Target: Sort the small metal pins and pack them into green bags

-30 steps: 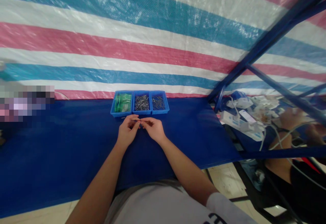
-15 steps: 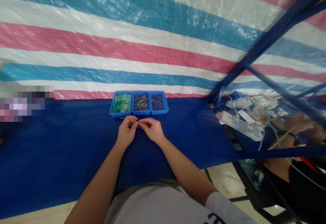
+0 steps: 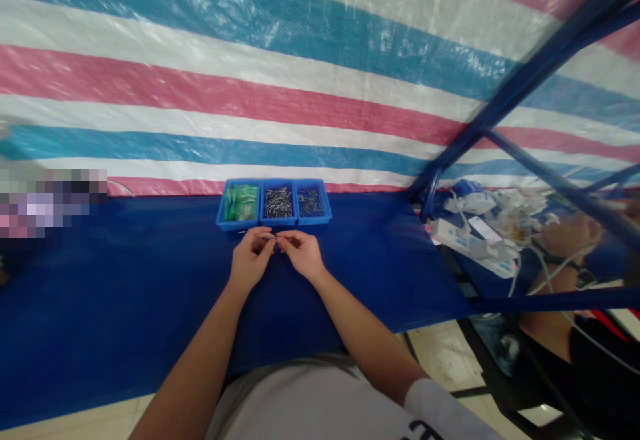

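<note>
My left hand [image 3: 251, 257] and my right hand [image 3: 302, 254] meet with pinched fingertips over the blue table, just in front of three joined blue bins. Both are closed on something too small to make out. The left bin [image 3: 222, 217] holds green packets, the middle bin [image 3: 278, 221] many short metal pieces, and the right bin [image 3: 315, 219] thin dark metal pieces. A small thin light piece [image 3: 242, 232] shows just beside my left fingers, near the left bin.
The blue table [image 3: 125, 293] runs left and right. Striped sheeting [image 3: 300, 107] hangs behind it. At the right stand a blue metal frame [image 3: 480, 127], a white box [image 3: 465, 240], cables, and another person's arm [image 3: 560, 273]. A pixelated patch lies far left.
Both my hands have shifted very slightly to the right, with the fingertips still together. At the far right, the other person's hand has moved left.
</note>
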`<state>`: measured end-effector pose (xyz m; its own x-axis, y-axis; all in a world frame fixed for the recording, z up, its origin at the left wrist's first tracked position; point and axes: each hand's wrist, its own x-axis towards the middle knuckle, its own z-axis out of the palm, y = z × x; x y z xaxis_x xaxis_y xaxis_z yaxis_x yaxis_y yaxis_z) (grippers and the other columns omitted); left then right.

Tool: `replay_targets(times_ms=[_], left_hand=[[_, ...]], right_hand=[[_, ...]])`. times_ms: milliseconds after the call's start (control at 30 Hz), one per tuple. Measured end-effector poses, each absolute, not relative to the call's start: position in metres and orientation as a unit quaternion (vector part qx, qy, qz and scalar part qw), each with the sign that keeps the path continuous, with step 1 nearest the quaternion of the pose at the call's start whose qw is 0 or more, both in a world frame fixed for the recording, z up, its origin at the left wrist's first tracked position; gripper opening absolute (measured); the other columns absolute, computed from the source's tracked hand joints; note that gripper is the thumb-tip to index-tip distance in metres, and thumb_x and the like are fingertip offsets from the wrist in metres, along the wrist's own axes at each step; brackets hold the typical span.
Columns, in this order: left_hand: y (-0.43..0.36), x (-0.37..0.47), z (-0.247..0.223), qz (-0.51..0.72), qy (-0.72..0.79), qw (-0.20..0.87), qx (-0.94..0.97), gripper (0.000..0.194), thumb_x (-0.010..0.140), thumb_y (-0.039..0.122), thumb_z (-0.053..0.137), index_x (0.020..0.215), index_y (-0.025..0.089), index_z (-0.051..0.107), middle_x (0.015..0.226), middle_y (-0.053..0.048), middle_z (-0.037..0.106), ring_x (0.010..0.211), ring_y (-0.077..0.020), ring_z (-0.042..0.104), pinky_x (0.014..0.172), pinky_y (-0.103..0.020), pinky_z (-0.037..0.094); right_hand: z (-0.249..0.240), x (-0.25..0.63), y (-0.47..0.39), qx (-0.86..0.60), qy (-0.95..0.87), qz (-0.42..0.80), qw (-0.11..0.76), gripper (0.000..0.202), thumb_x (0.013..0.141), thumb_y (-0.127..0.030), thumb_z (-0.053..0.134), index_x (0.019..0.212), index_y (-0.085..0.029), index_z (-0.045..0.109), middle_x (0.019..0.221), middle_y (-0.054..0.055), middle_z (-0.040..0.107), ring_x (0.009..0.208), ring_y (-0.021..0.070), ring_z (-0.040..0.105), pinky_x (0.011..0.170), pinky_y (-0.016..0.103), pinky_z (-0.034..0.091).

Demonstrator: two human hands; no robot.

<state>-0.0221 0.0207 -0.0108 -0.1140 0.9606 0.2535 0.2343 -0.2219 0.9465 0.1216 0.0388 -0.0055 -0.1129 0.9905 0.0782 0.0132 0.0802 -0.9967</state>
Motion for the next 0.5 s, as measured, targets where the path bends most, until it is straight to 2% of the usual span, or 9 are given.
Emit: replay_targets(times_ms=[133, 300, 400, 500], left_hand=[[0.0215, -0.0225, -0.0122, 0.534, 0.532, 0.330, 0.568, 0.033, 0.079, 0.036, 0.066, 0.106, 0.019, 0.060, 0.090, -0.004, 0.071, 0.070, -0.0146, 0.067, 0.068, -0.028, 0.054], [0.0215, -0.0217, -0.0086, 0.539, 0.524, 0.353, 0.557, 0.028, 0.078, 0.032, 0.065, 0.101, 0.018, 0.059, 0.069, 0.002, 0.066, 0.052, -0.0102, 0.058, 0.053, -0.023, 0.047], [0.0224, -0.0220, -0.0093, 0.545, 0.514, 0.371, 0.549, 0.027, 0.077, 0.030, 0.065, 0.100, 0.018, 0.058, 0.067, 0.003, 0.063, 0.049, -0.0088, 0.055, 0.049, -0.021, 0.044], [0.0232, -0.0230, -0.0119, 0.538, 0.523, 0.369, 0.550, 0.025, 0.076, 0.030, 0.065, 0.098, 0.019, 0.058, 0.068, 0.003, 0.063, 0.053, -0.0100, 0.058, 0.050, -0.021, 0.045]], right_hand=[[-0.0062, 0.1223, 0.0394, -0.445, -0.555, 0.508, 0.486, 0.021, 0.078, -0.034, 0.067, 0.089, -0.018, 0.074, 0.074, 0.004, 0.073, 0.062, 0.0150, 0.066, 0.065, 0.028, 0.056], [-0.0073, 0.1219, 0.0378, -0.445, -0.565, 0.494, 0.489, 0.020, 0.078, -0.034, 0.068, 0.089, -0.019, 0.074, 0.081, 0.004, 0.074, 0.064, 0.0153, 0.067, 0.064, 0.028, 0.056], [-0.0073, 0.1219, 0.0378, -0.442, -0.566, 0.499, 0.484, 0.019, 0.077, -0.034, 0.068, 0.088, -0.020, 0.074, 0.080, 0.004, 0.074, 0.063, 0.0149, 0.066, 0.063, 0.028, 0.055], [-0.0064, 0.1219, 0.0379, -0.438, -0.564, 0.509, 0.480, 0.019, 0.078, -0.034, 0.068, 0.088, -0.019, 0.074, 0.077, 0.003, 0.073, 0.062, 0.0148, 0.066, 0.062, 0.028, 0.055]])
